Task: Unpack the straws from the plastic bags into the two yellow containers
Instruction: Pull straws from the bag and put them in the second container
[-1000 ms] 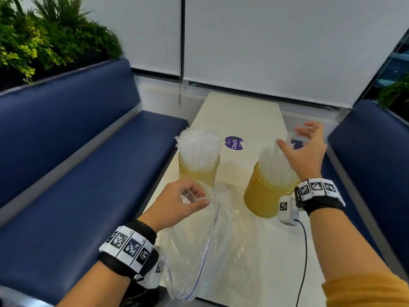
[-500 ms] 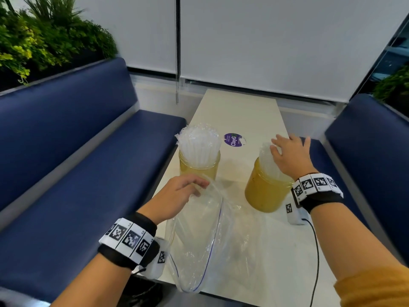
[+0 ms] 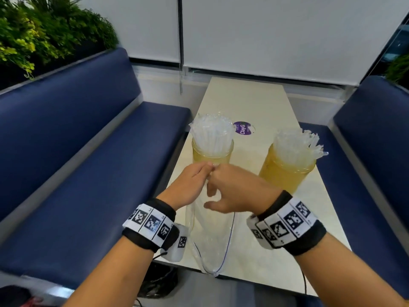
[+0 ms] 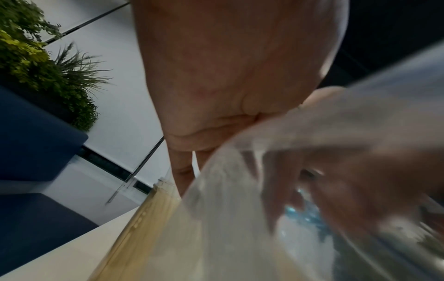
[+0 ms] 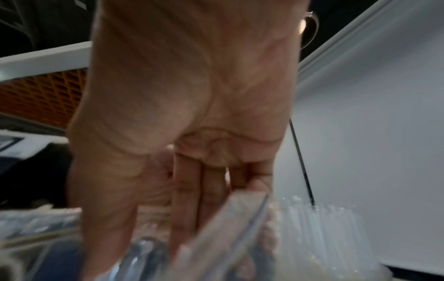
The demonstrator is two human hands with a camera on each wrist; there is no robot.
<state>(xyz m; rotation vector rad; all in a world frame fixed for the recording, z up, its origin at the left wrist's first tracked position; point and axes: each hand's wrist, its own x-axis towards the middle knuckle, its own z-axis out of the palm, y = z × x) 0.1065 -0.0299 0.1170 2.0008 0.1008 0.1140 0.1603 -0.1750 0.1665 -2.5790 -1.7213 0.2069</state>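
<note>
Two yellow containers stand on the table, the left container (image 3: 212, 157) and the right container (image 3: 283, 176), each packed with clear straws (image 3: 211, 134) (image 3: 296, 145). An empty clear plastic bag (image 3: 210, 240) with a blue zip line hangs over the table's near edge. My left hand (image 3: 190, 185) pinches the bag's top just in front of the left container. My right hand (image 3: 234, 187) meets it there, fingers at the bag's edge and thumb held apart. The wrist views are blurred; the bag (image 4: 288, 228) (image 5: 216, 247) covers the fingertips.
The narrow cream table (image 3: 254, 103) carries a purple sticker (image 3: 243, 128) behind the containers. Blue benches (image 3: 88, 173) (image 3: 371, 162) flank it on both sides. A black cable (image 3: 303, 282) runs off the near right corner. A dark bag (image 3: 159, 282) lies under the near edge.
My right hand left the straws in the right container and swung left to the bag's top beside my left hand. My left hand lifted the bag's top slightly toward the left container.
</note>
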